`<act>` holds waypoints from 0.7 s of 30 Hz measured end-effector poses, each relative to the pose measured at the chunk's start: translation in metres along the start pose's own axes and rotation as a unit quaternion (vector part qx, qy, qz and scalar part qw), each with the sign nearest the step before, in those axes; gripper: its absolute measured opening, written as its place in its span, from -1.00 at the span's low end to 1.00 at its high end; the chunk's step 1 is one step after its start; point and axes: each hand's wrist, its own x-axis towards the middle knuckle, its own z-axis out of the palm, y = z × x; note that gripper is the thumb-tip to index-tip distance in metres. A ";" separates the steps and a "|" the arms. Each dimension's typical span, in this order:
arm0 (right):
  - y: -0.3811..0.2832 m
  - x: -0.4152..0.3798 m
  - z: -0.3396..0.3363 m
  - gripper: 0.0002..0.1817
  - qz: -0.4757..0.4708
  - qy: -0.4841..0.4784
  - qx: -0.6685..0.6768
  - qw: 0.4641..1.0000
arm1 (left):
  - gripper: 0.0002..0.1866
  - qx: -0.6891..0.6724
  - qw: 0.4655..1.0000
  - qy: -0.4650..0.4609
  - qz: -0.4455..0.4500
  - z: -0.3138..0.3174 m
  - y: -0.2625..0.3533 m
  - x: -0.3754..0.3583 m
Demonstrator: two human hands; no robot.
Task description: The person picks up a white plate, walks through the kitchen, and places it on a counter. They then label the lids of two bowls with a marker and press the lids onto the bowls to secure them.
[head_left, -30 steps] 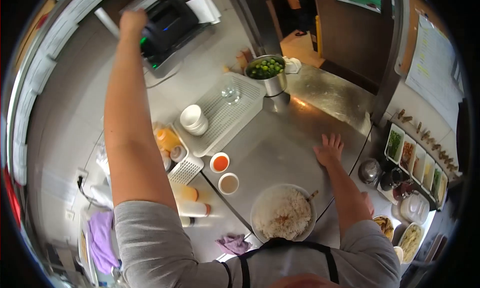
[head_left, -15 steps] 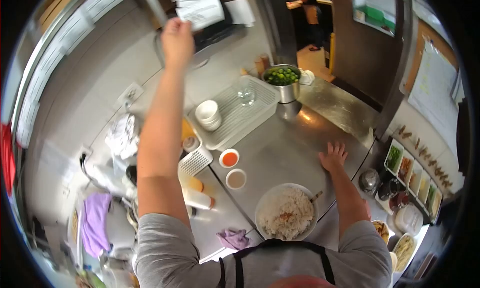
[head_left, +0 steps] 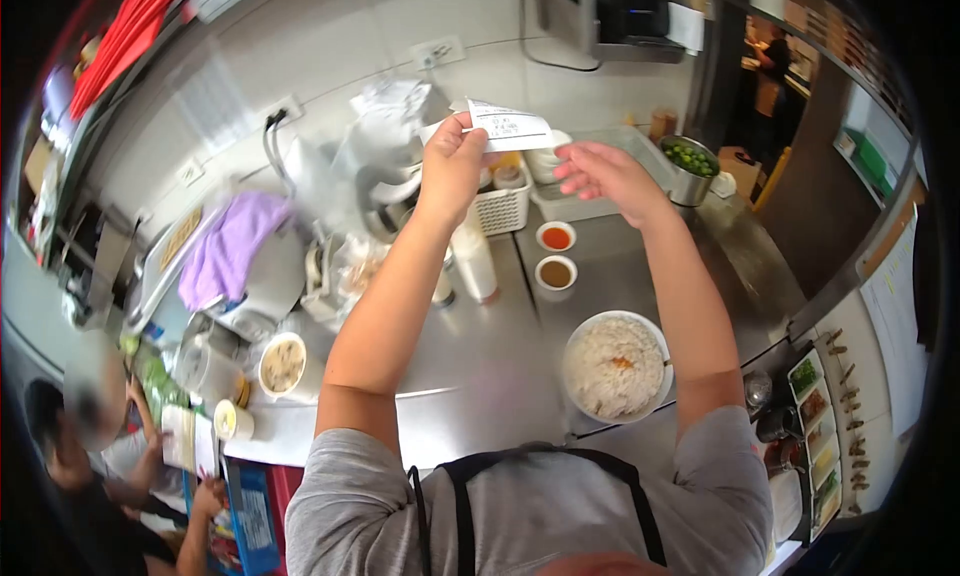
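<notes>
Pinched in my left hand is a printed paper receipt, raised above the counter and curling at its top edge. My right hand is just right of the receipt, fingers apart and holding nothing. Below it, two small white cups stand on the steel counter: one with orange-red sauce, one with brown sauce. Nearer my body sits a large bowl of rice with a small orange-brown topping in the middle. White stacked bowls are partly hidden behind the receipt and my right hand.
A pot of green vegetables stands beside the drying tray. At left are a purple cloth and a tub of food. Condiment trays line the right side. Another person is at lower left.
My left hand has come down from the printer with the receipt. My right hand has lifted off the counter towards it. The view has turned left.
</notes>
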 end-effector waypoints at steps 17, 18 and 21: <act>-0.069 0.000 0.299 -0.70 -0.017 -0.353 -0.054 0.934 | 0.09 -0.389 0.896 0.031 -0.213 -0.241 0.065 -0.172; -0.070 0.001 0.307 -0.69 -0.003 -0.372 -0.068 0.926 | -0.05 -0.404 0.887 -0.012 -0.223 -0.259 0.068 -0.174; -0.079 0.000 0.325 -0.49 -0.048 -0.352 -0.181 0.917 | -0.41 -0.308 0.937 0.010 -0.163 -0.296 0.068 -0.174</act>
